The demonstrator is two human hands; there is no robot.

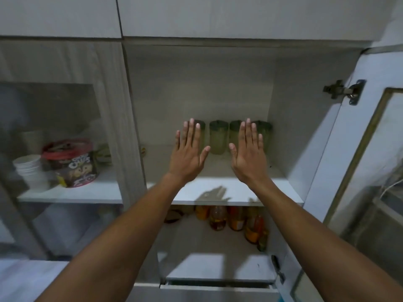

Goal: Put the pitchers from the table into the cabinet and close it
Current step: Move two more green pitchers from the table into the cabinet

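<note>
Several green-lidded clear pitchers (218, 137) stand in a row at the back of the cabinet's upper shelf (218, 190). My left hand (189, 152) and my right hand (248, 152) are both raised flat, fingers spread, palms toward the shelf and in front of the row. Neither hand holds anything. They partly hide the outermost pitchers. The cabinet door (357, 162) is swung wide at the right, its hinge (343, 91) showing.
The shelf below holds several bottles of orange and amber liquid (235, 221). The left compartment, behind a glass door, holds stacked white cups (30, 171) and a colourful tub (74, 166). A drawer front (218, 288) lies below.
</note>
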